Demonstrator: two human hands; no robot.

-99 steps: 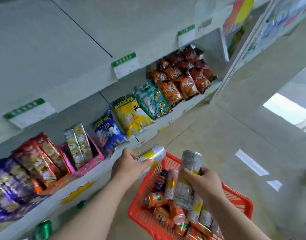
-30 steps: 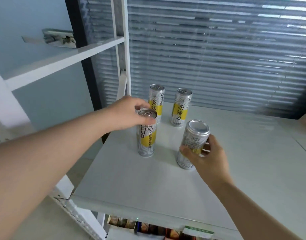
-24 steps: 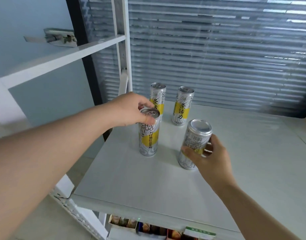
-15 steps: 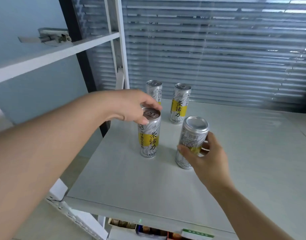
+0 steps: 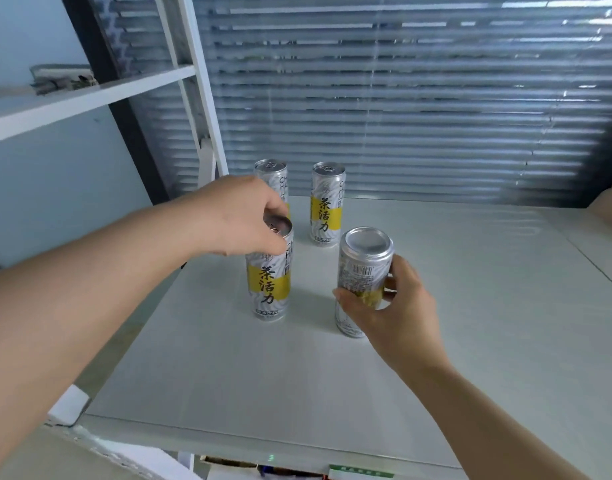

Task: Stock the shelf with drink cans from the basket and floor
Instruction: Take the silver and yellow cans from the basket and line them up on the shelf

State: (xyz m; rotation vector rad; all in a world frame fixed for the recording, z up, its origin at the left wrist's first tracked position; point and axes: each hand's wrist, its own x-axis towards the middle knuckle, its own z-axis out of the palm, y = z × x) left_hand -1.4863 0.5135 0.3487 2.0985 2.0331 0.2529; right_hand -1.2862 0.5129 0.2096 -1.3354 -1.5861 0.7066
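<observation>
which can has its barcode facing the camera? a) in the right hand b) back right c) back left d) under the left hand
a: the front right can, gripped by the right hand, shows a barcode; the front left can under the left hand shows its yellow label.

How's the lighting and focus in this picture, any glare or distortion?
Head view: soft daylight through the blinds, bright streaks on the top slats; faint shadows beside the cans on the shelf; labels are sharp, blinds slightly smeared; the wide lens tilts the white post.
</observation>
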